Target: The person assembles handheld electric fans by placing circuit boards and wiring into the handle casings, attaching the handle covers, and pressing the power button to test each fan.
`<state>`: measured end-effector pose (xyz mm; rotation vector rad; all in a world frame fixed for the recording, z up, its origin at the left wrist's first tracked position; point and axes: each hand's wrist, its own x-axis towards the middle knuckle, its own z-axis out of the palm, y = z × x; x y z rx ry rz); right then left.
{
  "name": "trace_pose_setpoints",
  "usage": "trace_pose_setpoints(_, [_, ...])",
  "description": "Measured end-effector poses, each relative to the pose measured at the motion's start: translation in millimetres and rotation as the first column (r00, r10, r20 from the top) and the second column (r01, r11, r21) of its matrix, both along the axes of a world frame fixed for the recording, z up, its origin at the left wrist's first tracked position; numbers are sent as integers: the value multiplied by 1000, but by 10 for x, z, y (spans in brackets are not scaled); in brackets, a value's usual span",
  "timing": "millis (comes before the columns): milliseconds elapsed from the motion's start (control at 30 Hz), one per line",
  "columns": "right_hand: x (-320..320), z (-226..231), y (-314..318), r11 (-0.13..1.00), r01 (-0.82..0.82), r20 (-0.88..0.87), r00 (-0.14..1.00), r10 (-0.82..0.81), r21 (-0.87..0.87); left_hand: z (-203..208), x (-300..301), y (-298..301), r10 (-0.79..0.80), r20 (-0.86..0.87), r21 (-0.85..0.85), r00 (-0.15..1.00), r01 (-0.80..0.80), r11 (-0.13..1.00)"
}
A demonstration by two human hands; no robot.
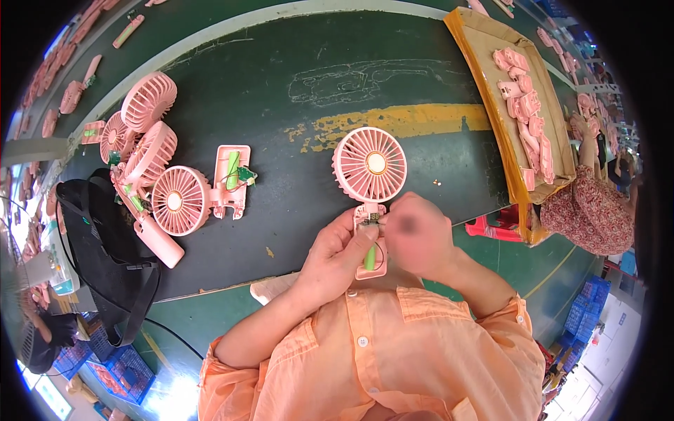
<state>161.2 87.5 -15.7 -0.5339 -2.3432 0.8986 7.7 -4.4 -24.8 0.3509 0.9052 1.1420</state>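
A pink handheld fan (370,163) lies with its round grille away from me and its handle toward me. The handle casing is open, showing a green battery (370,257) and a small circuit board (374,218) with a lit display. My left hand (335,254) is closed on the handle, thumb pressed over the middle of it. At the right side of the board, my right hand (421,235) is curled with its fingertips close to or touching the fan's neck. It is partly blurred, and whatever its fingers pinch is hidden.
Several partly open pink fans (180,201) lie at left, beside a black bag (105,242). A cardboard tray (484,91) of pink casing parts stands at right, above a red crate (495,226). A person's patterned sleeve (590,214) shows beyond it.
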Motion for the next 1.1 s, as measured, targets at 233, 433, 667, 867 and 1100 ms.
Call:
trace_pose_setpoints(233, [-24,56,-27,994,40,-29,999,-37,99,10,74,4,96,-68,-10,993,-96,995])
trace_pose_setpoints(433, [-36,-18,-30,997,44,-81,996,-39,67,7,72,14,78,-140,15,987,-77,997])
trace_pose_setpoints(667, [-30,-32,20,1000,-20,-111,994,21,5,12,89,10,78,-192,36,978,-72,997])
trace_pose_setpoints(867, [-11,65,109,997,-72,-82,994,74,29,-37,75,6,66,-175,21,982,-64,998])
trace_pose_setpoints(1100, [120,-12,301,911,-162,46,987,157,378,36,53,101,110,34,-108,993,-106,989])
